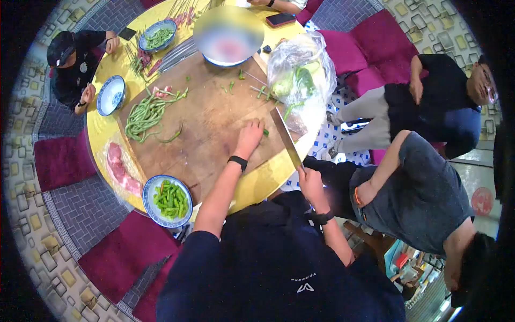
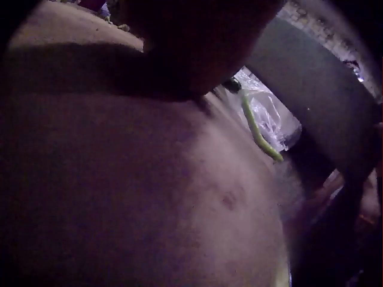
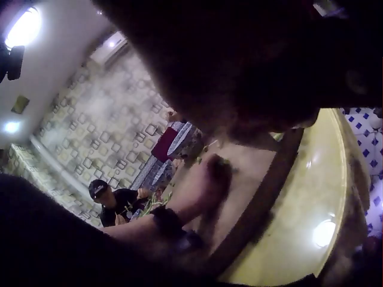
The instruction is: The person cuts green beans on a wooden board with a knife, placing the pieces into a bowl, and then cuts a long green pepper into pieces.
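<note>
Left hand [image 1: 249, 137]: fingers curled, pinning bean [image 1: 265, 132] at board's [image 1: 204, 123] right edge.
Right hand [image 1: 311, 185]: I see it gripping knife [image 1: 287, 140], blade along board's right edge.
Relation: bean end pokes toward blade; Left hand nearer.

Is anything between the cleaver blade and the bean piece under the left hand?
Nothing visible. The cleaver, gripped by the right hand, is close beside the bean piece that the left hand holds on the wooden board; only bare board shows between them.
</note>
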